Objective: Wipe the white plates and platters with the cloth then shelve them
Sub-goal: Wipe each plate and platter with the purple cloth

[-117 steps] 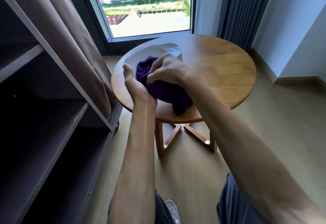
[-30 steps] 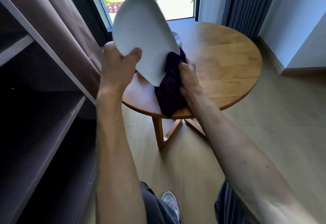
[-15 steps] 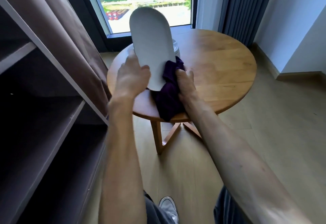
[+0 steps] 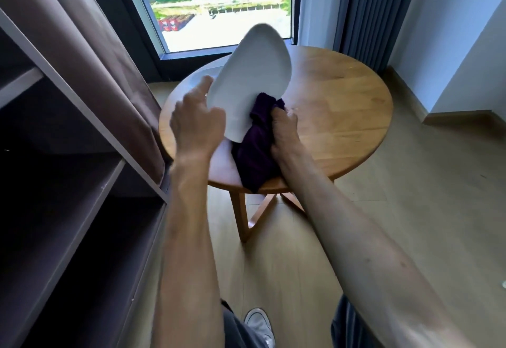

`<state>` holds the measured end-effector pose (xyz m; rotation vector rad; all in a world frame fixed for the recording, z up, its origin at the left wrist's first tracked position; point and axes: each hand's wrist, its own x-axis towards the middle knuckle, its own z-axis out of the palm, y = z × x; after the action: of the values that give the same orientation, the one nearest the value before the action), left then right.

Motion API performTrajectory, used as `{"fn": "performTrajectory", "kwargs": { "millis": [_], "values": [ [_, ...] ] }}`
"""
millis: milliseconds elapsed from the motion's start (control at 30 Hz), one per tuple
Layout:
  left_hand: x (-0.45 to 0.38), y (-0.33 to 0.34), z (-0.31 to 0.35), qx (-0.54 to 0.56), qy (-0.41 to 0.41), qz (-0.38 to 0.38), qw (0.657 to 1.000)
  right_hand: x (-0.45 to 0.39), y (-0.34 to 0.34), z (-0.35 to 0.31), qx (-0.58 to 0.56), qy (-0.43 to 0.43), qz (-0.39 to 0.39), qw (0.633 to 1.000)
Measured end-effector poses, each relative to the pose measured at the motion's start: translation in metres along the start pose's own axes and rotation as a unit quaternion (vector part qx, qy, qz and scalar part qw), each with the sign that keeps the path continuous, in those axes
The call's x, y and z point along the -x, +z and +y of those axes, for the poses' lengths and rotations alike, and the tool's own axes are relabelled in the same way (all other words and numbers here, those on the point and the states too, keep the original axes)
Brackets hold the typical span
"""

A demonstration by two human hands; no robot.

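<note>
On my far left I see the dark shelf unit (image 4: pixel 68 183), its boards bare in shadow, with a brownish curtain (image 4: pixel 90 46) hanging just beside its upright. Past the curtain, at the far side of the room, a window (image 4: pixel 216 5) looks out on buildings and a lot.

Moving right, my left hand (image 4: pixel 195 126) grasps the near left edge of a white oval platter (image 4: pixel 252 74), fingers curled behind the rim and the thumb side toward me. The platter stands tilted on edge above the round wooden counter (image 4: pixel 342 117), its long axis running up and to the right, its top end blurred. Behind its left edge I can make out a sliver of another white plate (image 4: pixel 197 78) lying on the counter; how many lie there I cannot tell.

Just right of the platter's lower end, my right hand (image 4: pixel 284 131) is clenched around a bunched purple cloth (image 4: pixel 254 150), which touches the platter's near lower face and drapes down over the counter's near edge. Both forearms reach in from the near side of the view.

Further right, grey-blue drapes (image 4: pixel 367 13) hang beside the window, and a pale wall (image 4: pixel 451 33) meets the wooden floor (image 4: pixel 424 210). Near the bottom, a white shoe (image 4: pixel 258 323) shows between my arms.
</note>
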<state>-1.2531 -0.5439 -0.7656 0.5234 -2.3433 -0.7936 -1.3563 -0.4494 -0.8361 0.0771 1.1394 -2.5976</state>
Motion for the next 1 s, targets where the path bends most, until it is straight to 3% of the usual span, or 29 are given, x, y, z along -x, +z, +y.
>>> {"fn": "performTrajectory", "kwargs": {
  "millis": [167, 300, 400, 500, 633, 800, 900, 1000],
  "values": [
    [0.011, 0.009, -0.007, 0.09, -0.01, 0.029, 0.995, -0.009, -0.003, 0.001, 0.018, 0.012, 0.02, 1.0],
    [0.009, 0.031, -0.004, 0.133, -0.04, -0.042, 0.989, -0.014, -0.006, 0.0, -0.011, 0.03, 0.053, 0.998],
    [0.004, 0.027, -0.004, 0.125, -0.014, -0.02, 0.992, -0.014, -0.005, 0.002, -0.03, 0.038, 0.034, 0.998],
    [0.002, 0.015, -0.002, 0.138, 0.031, -0.047, 0.989, -0.011, -0.007, 0.001, -0.049, 0.042, 0.024, 0.998],
    [-0.004, -0.018, -0.016, 0.215, 0.001, -0.089, 0.973, -0.014, -0.009, 0.0, -0.069, 0.035, 0.026, 0.997],
    [0.007, -0.009, -0.009, 0.274, -0.005, -0.01, 0.962, -0.016, -0.008, 0.002, -0.061, 0.044, 0.047, 0.996],
    [0.01, 0.016, 0.012, 0.321, -0.026, -0.016, 0.947, -0.018, -0.009, 0.001, -0.071, 0.059, 0.061, 0.994],
    [0.002, 0.017, 0.014, 0.292, -0.012, -0.001, 0.956, -0.021, -0.01, -0.004, -0.039, 0.023, 0.07, 0.996]
  ]
}}
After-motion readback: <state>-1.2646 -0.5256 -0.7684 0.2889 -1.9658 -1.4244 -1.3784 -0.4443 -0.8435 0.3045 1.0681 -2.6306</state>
